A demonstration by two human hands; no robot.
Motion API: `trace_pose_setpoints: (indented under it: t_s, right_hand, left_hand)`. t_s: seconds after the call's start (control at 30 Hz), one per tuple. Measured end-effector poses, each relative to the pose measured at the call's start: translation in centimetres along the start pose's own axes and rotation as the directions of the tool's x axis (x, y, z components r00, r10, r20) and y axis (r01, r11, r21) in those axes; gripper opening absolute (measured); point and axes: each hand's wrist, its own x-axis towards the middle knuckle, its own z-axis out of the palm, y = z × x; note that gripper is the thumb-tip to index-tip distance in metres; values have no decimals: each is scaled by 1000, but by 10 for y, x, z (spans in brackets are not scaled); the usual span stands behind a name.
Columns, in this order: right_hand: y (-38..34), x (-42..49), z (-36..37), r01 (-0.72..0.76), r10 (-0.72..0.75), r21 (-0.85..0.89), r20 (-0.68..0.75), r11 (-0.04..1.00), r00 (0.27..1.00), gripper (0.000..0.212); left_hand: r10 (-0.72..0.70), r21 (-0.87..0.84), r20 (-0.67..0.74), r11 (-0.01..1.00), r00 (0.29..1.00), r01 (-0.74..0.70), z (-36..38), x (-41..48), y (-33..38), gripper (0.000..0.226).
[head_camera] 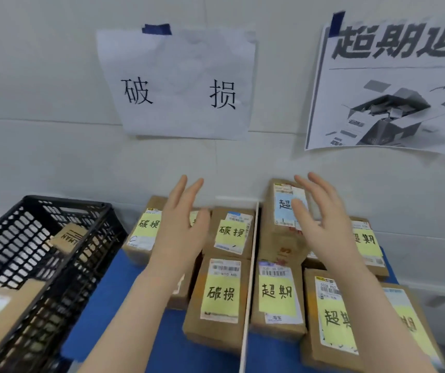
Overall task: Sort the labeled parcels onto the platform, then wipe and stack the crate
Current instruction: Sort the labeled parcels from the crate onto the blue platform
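Several brown cardboard parcels with yellow handwritten labels lie on the blue platform [124, 300]. A thin white strip [251, 270] splits them into a left group [221, 294] and a right group [278, 294]. One parcel with a blue label [283, 208] sits on top of the right group at the back. My right hand [323, 224] hovers open just in front of that parcel, fingers spread. My left hand [181, 224] hovers open above the left group, holding nothing. A black plastic crate [27, 259] stands at the left with parcels [68, 238] still inside.
Two paper signs are taped to the white wall: a handwritten one [178, 87] above the left group and a printed one with a box picture [393, 84] above the right group. The crate's corner overlaps the platform's left edge.
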Motion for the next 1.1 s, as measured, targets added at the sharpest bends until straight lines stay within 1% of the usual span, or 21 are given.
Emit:
trace_pose_setpoints:
  t_s: [0.07, 0.1, 0.2, 0.27, 0.3, 0.37, 0.47, 0.53, 0.6, 0.77, 0.93, 1.03, 1.1]
  right_hand:
    - [-35, -16, 24, 104, -100, -72, 62, 992, 993, 38]
    - [-47, -26, 37, 132, -120, -102, 118, 986, 986, 38]
    - [-91, -67, 103, 163, -111, -147, 311, 976, 944, 40]
    - [-116, -97, 148, 217, -129, -173, 411, 961, 902, 41]
    - [-129, -112, 169, 235, -133, -181, 447, 955, 884, 41]
    - [-155, -136, 206, 227, -102, -202, 492, 953, 865, 40]
    - [-192, -168, 250, 248, -94, -232, 524, 940, 846, 42]
    - [-209, -183, 272, 251, -78, -243, 555, 937, 828, 43]
    - [-220, -195, 287, 241, -61, -238, 581, 941, 812, 43]
    - [-239, -208, 316, 222, -55, -206, 603, 953, 796, 42]
    - [-248, -204, 341, 234, -107, -123, 628, 964, 770, 39]
    - [-255, -199, 361, 230, -143, -59, 631, 971, 762, 38]
    - [-259, -193, 377, 227, -165, -20, 629, 974, 760, 37]
  left_hand:
    - [5, 138, -5, 990, 1000, -5, -32, -23, -15, 49]
    - [2, 196, 3, 981, 1000, -3, -42, -34, -23, 49]
    - [-67, 332, 25, 942, 997, 55, -93, -75, -57, 52]
    - [-124, 409, 34, 907, 992, 99, -129, -105, -82, 55]
    - [-133, 442, 30, 891, 991, 106, -148, -120, -95, 55]
    - [-140, 532, 39, 841, 989, 98, -187, -146, -120, 56]
    - [-123, 674, 76, 738, 990, 40, -243, -174, -152, 60]
    - [-128, 693, 75, 720, 989, 40, -270, -186, -169, 56]
    - [-162, 694, 80, 718, 984, 62, -287, -196, -182, 55]
    - [-228, 734, 85, 672, 970, 93, -302, -203, -204, 53]
    - [-256, 697, 66, 704, 964, 139, -296, -210, -223, 56]
    - [-300, 680, 80, 714, 951, 167, -300, -207, -238, 58]
    - [-314, 662, 52, 721, 948, 203, -306, -202, -247, 62]
